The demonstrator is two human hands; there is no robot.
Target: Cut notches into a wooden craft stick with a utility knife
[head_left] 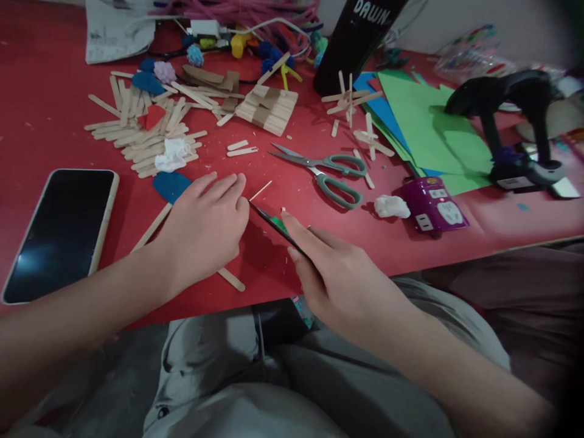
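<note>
My right hand [328, 267] is closed around a slim dark utility knife [264, 214] with a bit of green on it. The knife points to the upper left, its tip beside my left hand [205, 225]. That hand presses down on the table with its fingers close together; the fingertips are partly hidden. A thin wooden stick [261, 190] juts out by the left hand, at the knife's tip. Longer craft sticks [232, 279] lie under my left wrist, next to a blue oval piece [171, 186]. Grey-handled scissors [319, 167] lie half spread beyond the knife.
A phone [64, 231] lies at the left. Behind are a heap of craft sticks [146, 128], a bundled stick panel [269, 109] and a black bottle [356, 42]. Green paper sheets [420, 115], a purple adapter [435, 207] and a black strap-like device [515, 134] sit right.
</note>
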